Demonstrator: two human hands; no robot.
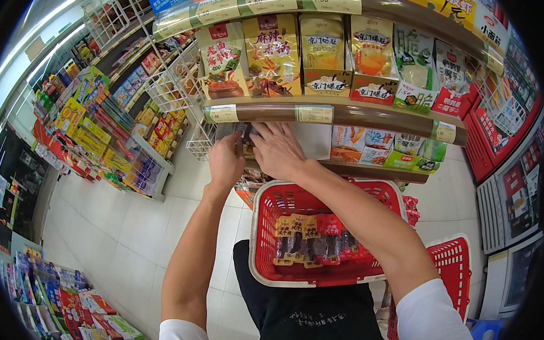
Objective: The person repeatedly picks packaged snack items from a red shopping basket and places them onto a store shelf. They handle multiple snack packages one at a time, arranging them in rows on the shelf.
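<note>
Both of my hands reach into the left part of a lower shelf, just under the price-label rail [268, 112]. My left hand [227, 160] has curled fingers at the left edge of a dark snack packet [246, 141]; whether it grips the packet is hidden. Across the packet's right side lies my right hand [278, 152], palm down, with extended fingers a little apart. Some fingertips are shaded by the rail. Below my forearms is a red plastic shopping basket [285, 278] with a white rim. Several yellow-topped and red-topped snack packets [303, 241] lie in it.
Snack pouches [271, 54] stand upright on the shelf above. More boxed snacks [370, 145] fill the lower shelf's right side. A wire rack [175, 82] borders the left. Another red basket [451, 271] stands right, near a red cooler [490, 135]. Tiled floor [135, 227] runs left.
</note>
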